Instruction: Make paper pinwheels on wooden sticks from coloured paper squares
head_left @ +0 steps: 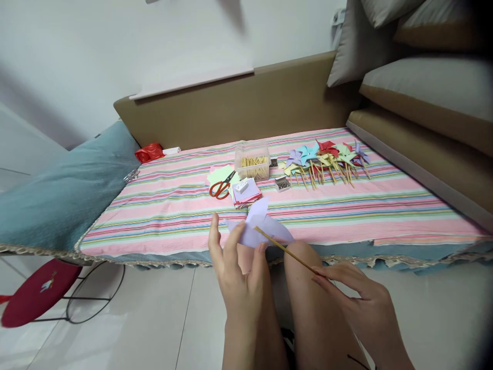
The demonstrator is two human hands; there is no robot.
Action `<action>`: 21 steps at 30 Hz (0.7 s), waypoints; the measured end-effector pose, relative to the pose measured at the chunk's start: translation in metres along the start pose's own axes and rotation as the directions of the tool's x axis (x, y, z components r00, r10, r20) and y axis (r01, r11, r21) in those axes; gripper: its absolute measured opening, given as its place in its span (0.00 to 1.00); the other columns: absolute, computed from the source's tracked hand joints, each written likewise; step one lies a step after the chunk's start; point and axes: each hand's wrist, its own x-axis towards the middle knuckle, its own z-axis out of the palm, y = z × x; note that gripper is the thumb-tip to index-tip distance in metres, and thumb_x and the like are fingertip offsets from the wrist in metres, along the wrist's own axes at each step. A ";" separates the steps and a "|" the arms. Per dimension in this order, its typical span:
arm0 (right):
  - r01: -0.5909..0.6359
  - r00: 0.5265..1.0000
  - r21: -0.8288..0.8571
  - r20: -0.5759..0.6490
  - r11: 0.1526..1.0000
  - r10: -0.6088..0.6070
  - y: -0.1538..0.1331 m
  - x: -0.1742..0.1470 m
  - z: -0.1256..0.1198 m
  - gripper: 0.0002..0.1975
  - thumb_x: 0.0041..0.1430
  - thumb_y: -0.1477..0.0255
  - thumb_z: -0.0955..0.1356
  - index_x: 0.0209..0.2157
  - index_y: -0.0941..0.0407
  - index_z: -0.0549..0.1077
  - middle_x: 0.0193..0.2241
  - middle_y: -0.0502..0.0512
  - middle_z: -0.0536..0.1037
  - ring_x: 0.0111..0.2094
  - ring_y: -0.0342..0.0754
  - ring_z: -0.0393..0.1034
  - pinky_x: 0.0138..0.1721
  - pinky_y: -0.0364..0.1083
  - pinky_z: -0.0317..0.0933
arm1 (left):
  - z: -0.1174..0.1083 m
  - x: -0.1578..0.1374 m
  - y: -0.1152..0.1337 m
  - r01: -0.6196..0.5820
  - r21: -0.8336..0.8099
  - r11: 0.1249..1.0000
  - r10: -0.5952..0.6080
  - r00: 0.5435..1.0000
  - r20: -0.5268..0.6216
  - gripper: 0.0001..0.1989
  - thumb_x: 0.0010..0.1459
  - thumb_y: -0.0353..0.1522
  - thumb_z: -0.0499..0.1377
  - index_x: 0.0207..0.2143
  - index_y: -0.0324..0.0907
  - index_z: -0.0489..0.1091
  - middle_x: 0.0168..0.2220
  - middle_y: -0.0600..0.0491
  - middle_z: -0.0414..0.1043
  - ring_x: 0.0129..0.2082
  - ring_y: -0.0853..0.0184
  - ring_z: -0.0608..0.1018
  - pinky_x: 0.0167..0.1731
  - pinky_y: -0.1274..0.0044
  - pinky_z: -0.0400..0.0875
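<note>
- Fingers of the left hand pinch a folded lilac paper, just before the striped cloth.
- Right hand pinches a thin wooden stick, its tip touching the paper.

On the striped cloth-covered bench, red-handled scissors lie left of a clear plastic box of wooden sticks. A row of finished paper pinwheels lies to the box's right. A stack of square paper sheets sits before the box, a small metal tin to its right.
</note>
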 end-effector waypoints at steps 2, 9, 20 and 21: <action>-0.027 1.000 0.008 -0.005 1.000 0.027 0.001 0.001 0.001 0.01 0.56 0.70 0.73 0.31 0.50 0.79 0.28 0.49 0.80 0.32 0.47 0.73 0.34 0.45 0.67 | 0.002 -0.002 -0.001 0.064 -0.127 0.990 -0.069 0.997 -0.037 0.25 0.61 0.32 0.58 0.60 0.49 0.60 0.68 0.44 0.48 0.67 0.54 0.55 0.62 0.61 0.56; -0.213 0.971 0.025 0.120 0.977 0.208 0.004 0.000 0.002 0.09 0.58 0.63 0.70 0.29 0.50 0.80 0.27 0.50 0.80 0.31 0.48 0.76 0.32 0.42 0.69 | 0.002 -0.001 -0.004 0.344 -0.346 0.873 -0.367 0.930 0.000 0.18 0.66 0.37 0.51 0.58 0.47 0.63 0.63 0.47 0.60 0.63 0.59 0.64 0.59 0.67 0.62; -0.215 0.921 0.013 0.335 0.977 0.198 0.013 0.000 -0.005 0.11 0.62 0.64 0.67 0.31 0.50 0.80 0.29 0.50 0.80 0.33 0.47 0.75 0.35 0.43 0.67 | 0.003 0.003 -0.008 0.567 -0.412 0.713 -0.581 0.807 0.105 0.09 0.56 0.37 0.63 0.35 0.41 0.72 0.33 0.53 0.74 0.35 0.68 0.76 0.37 0.78 0.69; -0.216 0.921 0.009 0.333 0.976 0.201 0.013 0.000 -0.006 0.11 0.62 0.63 0.67 0.30 0.51 0.80 0.29 0.50 0.80 0.34 0.48 0.75 0.35 0.43 0.67 | 0.003 0.003 -0.009 0.584 -0.434 0.686 -0.595 0.793 0.129 0.08 0.55 0.36 0.64 0.34 0.41 0.72 0.29 0.54 0.73 0.32 0.69 0.75 0.35 0.79 0.68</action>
